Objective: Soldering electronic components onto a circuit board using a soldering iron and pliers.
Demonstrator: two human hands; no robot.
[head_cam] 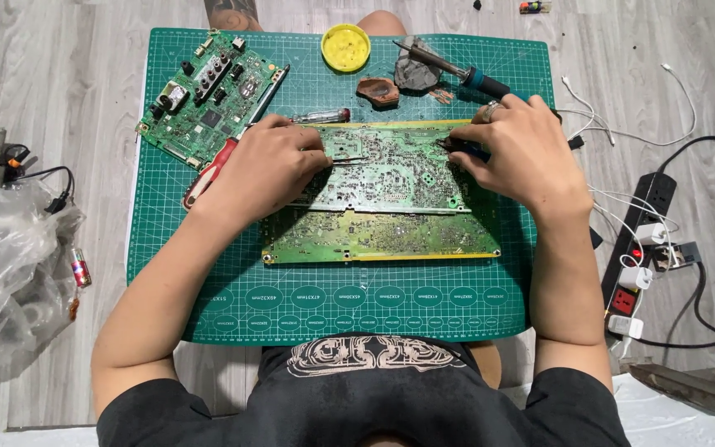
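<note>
Nearest you, the green cutting mat (341, 306) lies on the grey plank floor, its printed ovals in a row along your edge. On it, dead centre, sits the large circuit board (378, 194), solder side up, long axis running left to right across your front, with a narrower lower strip closest to you. Both hands rest on its far half, one at each end. Your left hand (262, 170) curls at the board's left edge, fingers pressed together on a thin metal tool whose tip points right, toward the board's middle; what it is exactly cannot be told. Your right hand (519, 153), ring on one finger, sits at the right edge, fingers closed in a pinch on a small dark tool (465, 149) whose tip points left onto the board. The two tips face each other along the board's long axis, well apart; the left tip looks nearer the centre. Just beside your left hand, a red-handled screwdriver (208, 174) lies slanted, partly under the wrist. Farther out: a smaller green circuit board (208, 95) at the mat's far-left corner, a yellow round lid (346, 47), a brown block (378, 91), and a soldering iron (448, 70) lying slanted just beyond your right hand. Off the mat, a power strip (635, 248) with white cables to the right, crumpled clear plastic (10, 273) to the left.
</note>
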